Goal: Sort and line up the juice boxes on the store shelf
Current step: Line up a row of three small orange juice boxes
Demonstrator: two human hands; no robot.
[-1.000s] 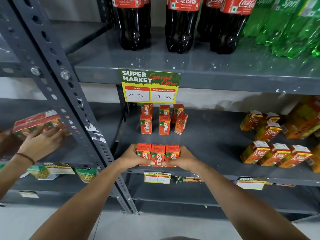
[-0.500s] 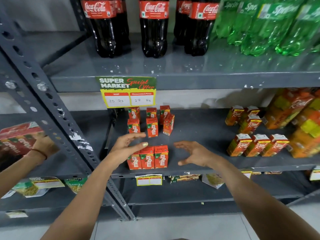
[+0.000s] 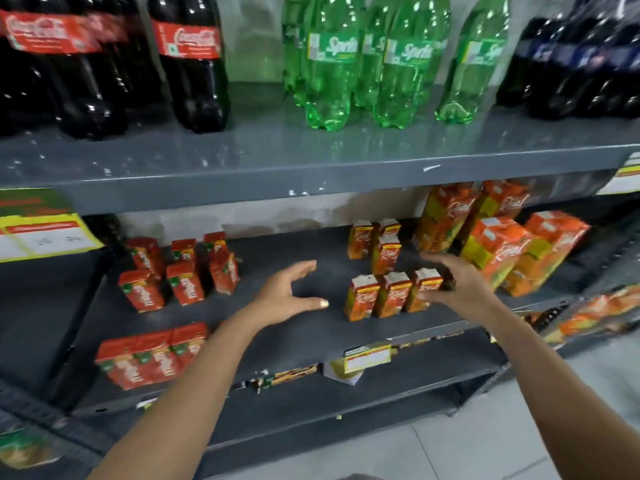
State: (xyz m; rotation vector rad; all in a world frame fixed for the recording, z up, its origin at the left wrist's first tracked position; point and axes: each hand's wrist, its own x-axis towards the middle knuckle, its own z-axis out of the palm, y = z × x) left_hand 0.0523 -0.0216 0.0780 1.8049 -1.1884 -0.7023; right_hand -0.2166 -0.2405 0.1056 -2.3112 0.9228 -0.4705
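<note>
Three small orange Real juice boxes [image 3: 391, 296] stand side by side in a row on the grey middle shelf [image 3: 304, 344]. My right hand [image 3: 457, 289] is cupped against the right end of that row, fingers spread behind the rightmost box and thumb at its front. My left hand [image 3: 289, 296] hovers open just left of the row, not touching it. Three more small Real boxes [image 3: 379, 242] stand behind. At the left, a tight row of red Maaza boxes [image 3: 152, 358] sits at the shelf's front edge, and several more Maaza boxes [image 3: 180, 271] stand behind it.
Large Real cartons [image 3: 498, 249] lean at the right of the shelf, close to my right hand. Cola bottles [image 3: 194, 64], green Sprite bottles [image 3: 398, 64] and dark bottles [image 3: 581, 64] fill the shelf above. A price tag [image 3: 367, 355] hangs on the front edge.
Both hands let go of the red Maaza row and moved right to the orange Real row. The view swung right with them.
</note>
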